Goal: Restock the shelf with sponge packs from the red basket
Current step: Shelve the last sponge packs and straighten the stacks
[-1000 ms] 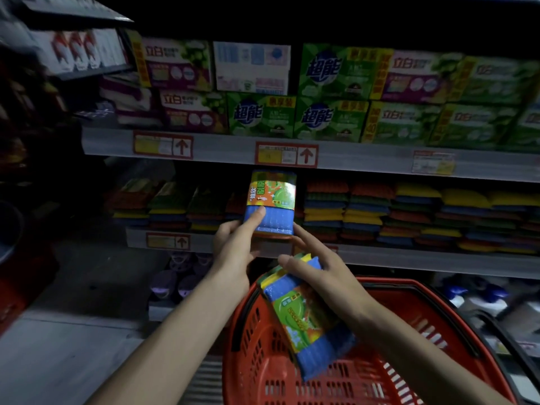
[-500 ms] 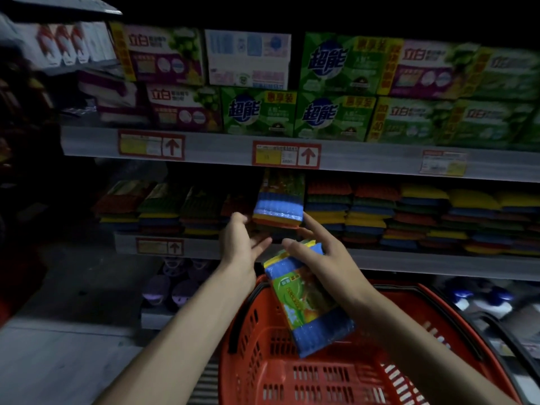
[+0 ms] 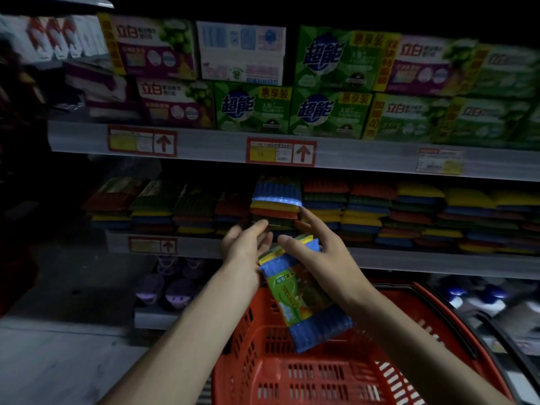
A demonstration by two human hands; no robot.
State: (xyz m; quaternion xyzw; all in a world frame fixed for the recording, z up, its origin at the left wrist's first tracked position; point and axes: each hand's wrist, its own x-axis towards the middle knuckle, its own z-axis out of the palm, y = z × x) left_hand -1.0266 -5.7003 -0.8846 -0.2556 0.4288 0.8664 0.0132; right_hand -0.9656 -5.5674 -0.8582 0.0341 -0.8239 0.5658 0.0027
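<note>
The right hand (image 3: 324,258) grips the upper end of a plastic-wrapped sponge pack (image 3: 298,299) with a green label and blue ends, thumb across its top and index finger stretched toward the shelf, holding it tilted in the air above the red plastic basket (image 3: 292,375). The left hand (image 3: 247,248) holds nothing, its fingers loosely straight and its palm just beside the pack's upper left edge. Behind both hands, rows of stacked multicoloured sponges (image 3: 276,200) fill the grey metal shelf (image 3: 409,261), under green and purple detergent boxes (image 3: 254,106).
</note>
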